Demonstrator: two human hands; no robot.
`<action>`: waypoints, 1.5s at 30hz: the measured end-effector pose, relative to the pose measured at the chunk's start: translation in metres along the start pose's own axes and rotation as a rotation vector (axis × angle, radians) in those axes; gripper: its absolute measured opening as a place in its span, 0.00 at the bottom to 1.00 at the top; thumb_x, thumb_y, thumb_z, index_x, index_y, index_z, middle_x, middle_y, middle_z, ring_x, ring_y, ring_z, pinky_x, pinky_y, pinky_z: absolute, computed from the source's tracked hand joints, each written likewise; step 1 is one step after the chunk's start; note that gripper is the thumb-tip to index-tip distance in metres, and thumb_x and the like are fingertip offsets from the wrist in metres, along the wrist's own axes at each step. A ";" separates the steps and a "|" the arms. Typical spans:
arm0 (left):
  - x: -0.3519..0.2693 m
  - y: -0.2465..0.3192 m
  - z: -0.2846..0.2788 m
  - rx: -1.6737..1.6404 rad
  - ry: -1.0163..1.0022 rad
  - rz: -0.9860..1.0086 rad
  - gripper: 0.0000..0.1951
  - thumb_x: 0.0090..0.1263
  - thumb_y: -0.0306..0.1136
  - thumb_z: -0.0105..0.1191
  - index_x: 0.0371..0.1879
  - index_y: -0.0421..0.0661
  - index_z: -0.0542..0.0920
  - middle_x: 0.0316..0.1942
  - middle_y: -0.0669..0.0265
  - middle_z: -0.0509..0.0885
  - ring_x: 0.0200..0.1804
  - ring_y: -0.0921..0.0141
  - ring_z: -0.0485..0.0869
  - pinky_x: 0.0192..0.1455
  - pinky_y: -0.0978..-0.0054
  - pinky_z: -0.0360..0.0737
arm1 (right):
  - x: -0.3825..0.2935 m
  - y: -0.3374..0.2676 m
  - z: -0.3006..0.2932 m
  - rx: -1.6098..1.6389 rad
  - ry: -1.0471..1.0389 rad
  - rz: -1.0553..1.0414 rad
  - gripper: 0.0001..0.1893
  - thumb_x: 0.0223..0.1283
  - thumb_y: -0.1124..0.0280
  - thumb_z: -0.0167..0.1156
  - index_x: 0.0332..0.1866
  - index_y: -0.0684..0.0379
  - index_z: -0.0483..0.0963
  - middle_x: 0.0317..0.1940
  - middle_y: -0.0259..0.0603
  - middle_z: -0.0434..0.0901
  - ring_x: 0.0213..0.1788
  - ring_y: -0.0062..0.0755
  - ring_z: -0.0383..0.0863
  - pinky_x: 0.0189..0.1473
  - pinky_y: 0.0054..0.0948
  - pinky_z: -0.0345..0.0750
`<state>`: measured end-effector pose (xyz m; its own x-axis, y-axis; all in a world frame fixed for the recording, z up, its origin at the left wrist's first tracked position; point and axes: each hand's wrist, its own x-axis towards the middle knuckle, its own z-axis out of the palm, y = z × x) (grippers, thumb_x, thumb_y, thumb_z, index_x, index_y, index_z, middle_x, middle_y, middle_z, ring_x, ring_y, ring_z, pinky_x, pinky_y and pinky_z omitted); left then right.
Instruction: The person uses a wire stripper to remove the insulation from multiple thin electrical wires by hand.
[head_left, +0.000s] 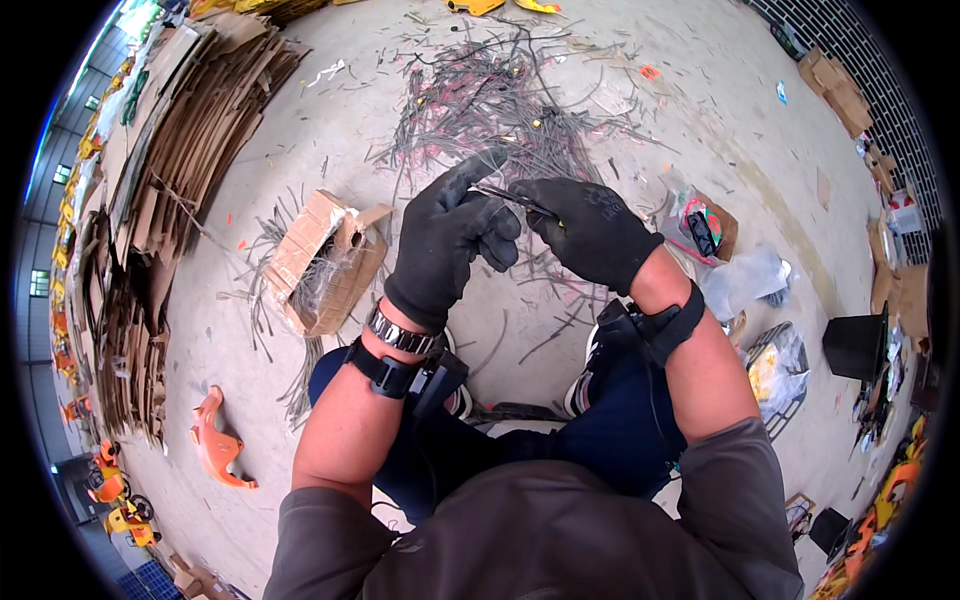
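My right hand (589, 229), in a black work glove, pinches a slim dark item (517, 198) with a bit of yellow by its end. Whether it is a tool or a piece of wire cannot be told. Its tip reaches between the thumb and raised index finger of my gloved left hand (450, 240), whose other fingers are curled. Thin strands show near that tip, and the left hand's hold on them is unclear. Beyond both hands, a large heap of cut grey, black and pink wires (487, 105) covers the concrete floor.
An open cardboard box (304, 255) holding clear plastic stands left, beside loose wires (304, 382). Stacked flattened cardboard (202, 142) rises farther left. An orange plastic part (215, 442) lies nearby. Plastic bags (739, 281), a black grate (780, 375) and a black bin (855, 345) are right.
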<state>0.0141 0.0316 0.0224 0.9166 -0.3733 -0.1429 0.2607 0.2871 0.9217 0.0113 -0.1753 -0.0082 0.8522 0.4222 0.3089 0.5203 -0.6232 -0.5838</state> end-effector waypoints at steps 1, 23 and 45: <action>0.000 -0.001 0.001 -0.014 0.001 -0.007 0.29 0.70 0.26 0.49 0.71 0.31 0.64 0.29 0.60 0.84 0.24 0.71 0.82 0.26 0.78 0.79 | 0.000 -0.001 0.000 0.013 -0.013 0.005 0.16 0.64 0.71 0.58 0.57 0.57 0.78 0.44 0.51 0.83 0.47 0.53 0.83 0.50 0.45 0.79; 0.003 -0.011 0.003 -0.134 0.019 -0.030 0.26 0.70 0.25 0.50 0.67 0.31 0.67 0.40 0.52 0.87 0.28 0.69 0.85 0.29 0.79 0.81 | 0.008 -0.002 -0.019 0.103 -0.053 0.168 0.11 0.66 0.66 0.58 0.47 0.60 0.78 0.36 0.56 0.83 0.42 0.59 0.83 0.44 0.49 0.78; -0.004 0.004 0.007 0.642 -0.047 -0.239 0.10 0.68 0.30 0.61 0.44 0.39 0.87 0.24 0.70 0.84 0.18 0.84 0.69 0.18 0.84 0.63 | 0.006 0.038 -0.066 0.194 0.182 0.307 0.14 0.68 0.67 0.59 0.54 0.62 0.79 0.33 0.38 0.83 0.36 0.25 0.79 0.44 0.29 0.76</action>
<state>0.0100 0.0282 0.0292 0.8382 -0.4035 -0.3670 0.2099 -0.3823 0.8999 0.0404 -0.2397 0.0206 0.9712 0.1018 0.2155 0.2350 -0.5589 -0.7953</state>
